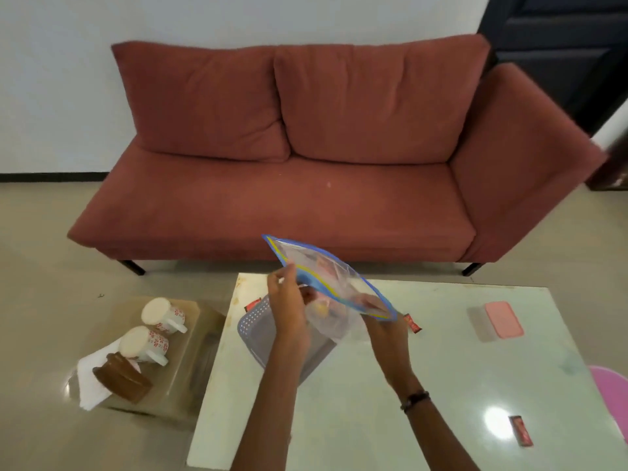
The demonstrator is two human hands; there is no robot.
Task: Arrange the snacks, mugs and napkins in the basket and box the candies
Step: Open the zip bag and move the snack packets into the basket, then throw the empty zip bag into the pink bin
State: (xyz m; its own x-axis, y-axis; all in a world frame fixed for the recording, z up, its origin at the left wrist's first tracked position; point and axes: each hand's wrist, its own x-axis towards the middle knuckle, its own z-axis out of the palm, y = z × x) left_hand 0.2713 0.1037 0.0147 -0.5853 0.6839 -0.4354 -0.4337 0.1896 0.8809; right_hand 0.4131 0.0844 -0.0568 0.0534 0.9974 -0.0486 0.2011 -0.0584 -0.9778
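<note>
We hold a clear snack bag (334,283) with a blue edge over the grey basket (268,338) on the table (390,385). Our left hand (289,311) pinches its near edge, and our right hand (385,329) grips the low corner from under. The bag tilts, so snacks could slide out and miss the basket. We cannot read any words on it.

White table (390,385) with grey basket (261,331), pink-lidded box (499,321), three candies (520,431).
</note>
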